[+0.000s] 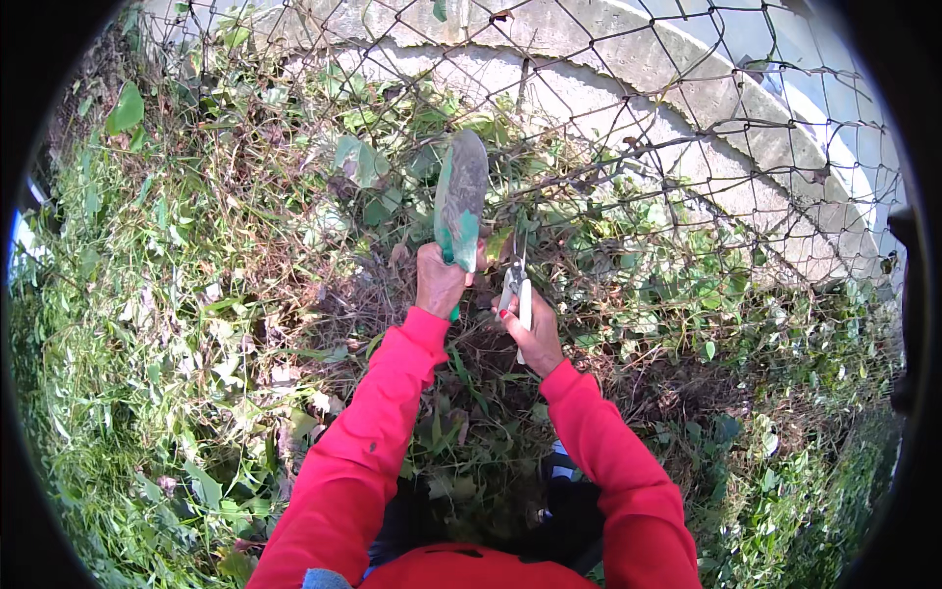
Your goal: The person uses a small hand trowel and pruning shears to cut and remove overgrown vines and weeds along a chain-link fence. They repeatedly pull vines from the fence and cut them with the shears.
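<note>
My left hand (440,280) is closed around the green handle of a garden trowel (464,195), whose broad, dirt-covered blade points up toward the fence. Just right of it, my right hand (536,331) holds pruning shears (519,294) by their white handles, with the narrow metal blades pointing away from me among stems. A yellowish-green leaf (499,243) lies between the trowel and the shears. Dry vines and leafy weeds (368,287) surround both hands. Some left fingers are hidden behind the trowel.
A rusty chain-link fence (647,96) crosses the top and right, with vines tangled in its lower mesh. Behind it runs a curved concrete ledge (780,154). Weeds and dry stems cover the ground at both sides. A shoe (563,460) shows below my right forearm.
</note>
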### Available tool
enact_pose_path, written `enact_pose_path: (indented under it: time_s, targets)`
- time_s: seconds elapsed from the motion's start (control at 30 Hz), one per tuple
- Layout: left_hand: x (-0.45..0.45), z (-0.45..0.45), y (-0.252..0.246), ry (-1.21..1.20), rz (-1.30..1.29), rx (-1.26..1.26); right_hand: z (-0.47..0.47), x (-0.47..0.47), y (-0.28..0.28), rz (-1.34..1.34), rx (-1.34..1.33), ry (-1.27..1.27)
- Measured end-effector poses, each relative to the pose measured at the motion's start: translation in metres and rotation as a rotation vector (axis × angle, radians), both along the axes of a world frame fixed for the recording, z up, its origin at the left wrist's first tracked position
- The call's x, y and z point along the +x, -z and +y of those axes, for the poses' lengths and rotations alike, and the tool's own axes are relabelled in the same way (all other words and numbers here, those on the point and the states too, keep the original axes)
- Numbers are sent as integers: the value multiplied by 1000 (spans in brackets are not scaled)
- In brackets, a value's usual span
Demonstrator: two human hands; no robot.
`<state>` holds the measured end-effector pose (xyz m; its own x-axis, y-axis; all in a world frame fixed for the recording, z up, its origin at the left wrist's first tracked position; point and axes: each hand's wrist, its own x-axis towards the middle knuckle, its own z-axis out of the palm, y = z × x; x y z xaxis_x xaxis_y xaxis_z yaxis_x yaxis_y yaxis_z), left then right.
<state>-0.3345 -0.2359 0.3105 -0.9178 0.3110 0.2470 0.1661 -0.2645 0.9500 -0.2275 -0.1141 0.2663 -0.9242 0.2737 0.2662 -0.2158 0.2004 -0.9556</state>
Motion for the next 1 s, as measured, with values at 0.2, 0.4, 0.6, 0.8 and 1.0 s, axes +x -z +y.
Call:
enact_pose_path:
  time_s: [0.2,0.4,0.6,0.8,1.0]
  targets:
    - [-12,42,12,-155,-33,-36,11,5,-1,6,16,22]
    - [14,62,-10,-88,217,-63,13,6,-10,56,176,56]
    - [29,47,-8,-199,16,181,23,24,-9,-10,69,61]
    - [-10,39,10,-477,377,-96,13,14,-11,-67,51,4]
    - [7,48,23,-354,101,144,13,3,-15,-69,99,9]
